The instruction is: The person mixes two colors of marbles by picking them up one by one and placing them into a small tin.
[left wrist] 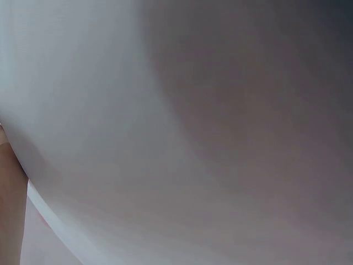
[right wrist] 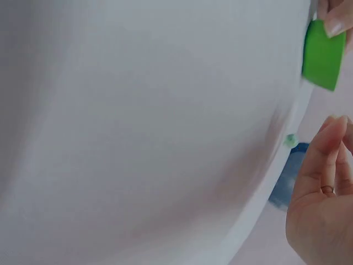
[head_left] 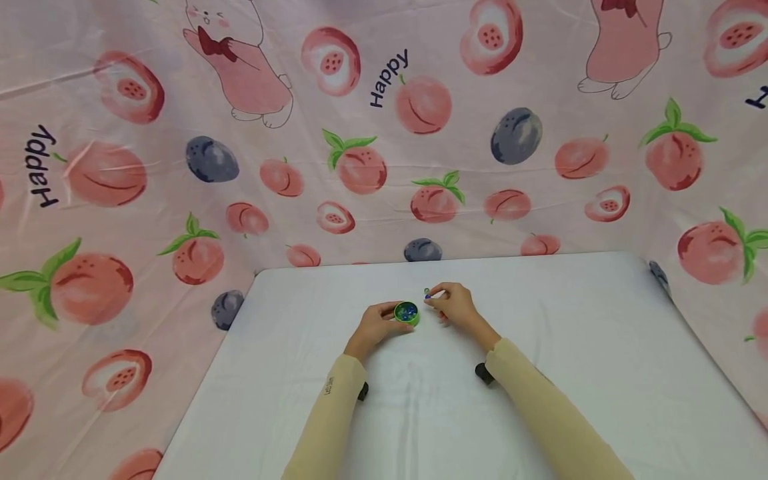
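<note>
A round green cup (head_left: 407, 313) holds several small shiny blue and green pieces that look like glass marbles. My left hand (head_left: 378, 325) grips its left side, thumb in front and fingers behind. To the right, my right hand (head_left: 454, 306) pinches a small blue marble (head_left: 428, 297) between thumb and forefinger. Just past those fingertips is a small pale green marble (right wrist: 290, 141) on the white surface. The right wrist view shows the right hand (right wrist: 325, 187) with fingertips together, and the green cup (right wrist: 324, 55) above it. Only a sliver of skin shows in the left wrist view.
A white-covered table (head_left: 288, 413) spreads around both hands. Behind and at the sides hangs a pink fruit-print cloth (head_left: 384, 147), which meets the table's back edge. Dark wrist cameras (head_left: 483, 373) sit beneath the sleeves.
</note>
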Action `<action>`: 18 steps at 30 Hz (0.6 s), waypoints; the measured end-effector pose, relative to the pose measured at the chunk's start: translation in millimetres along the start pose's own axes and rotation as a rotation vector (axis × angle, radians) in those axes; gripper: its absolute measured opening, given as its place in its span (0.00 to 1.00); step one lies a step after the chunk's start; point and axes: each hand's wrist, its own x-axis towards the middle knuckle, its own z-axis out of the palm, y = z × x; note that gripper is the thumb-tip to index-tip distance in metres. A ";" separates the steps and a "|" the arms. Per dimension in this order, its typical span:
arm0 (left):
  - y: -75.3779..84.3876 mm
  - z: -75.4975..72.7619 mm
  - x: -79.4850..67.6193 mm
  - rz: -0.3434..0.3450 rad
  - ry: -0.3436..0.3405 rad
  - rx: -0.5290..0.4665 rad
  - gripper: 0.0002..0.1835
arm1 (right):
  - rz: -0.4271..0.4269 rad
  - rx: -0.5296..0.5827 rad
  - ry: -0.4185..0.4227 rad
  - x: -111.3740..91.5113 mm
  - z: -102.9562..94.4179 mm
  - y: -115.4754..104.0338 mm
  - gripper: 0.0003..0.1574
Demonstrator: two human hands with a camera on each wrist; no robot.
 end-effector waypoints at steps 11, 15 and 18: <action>0.9 -1.5 0.2 0.006 -0.005 -0.023 0.35 | -0.010 0.048 -0.048 -8.7 18.9 -8.2 0.11; 0.9 -0.2 -0.8 0.007 -0.010 -0.036 0.34 | -0.002 0.064 -0.059 -9.1 26.9 -2.4 0.11; 1.1 0.9 -1.1 0.012 -0.012 -0.045 0.34 | 0.005 0.087 -0.056 -9.5 30.7 1.1 0.11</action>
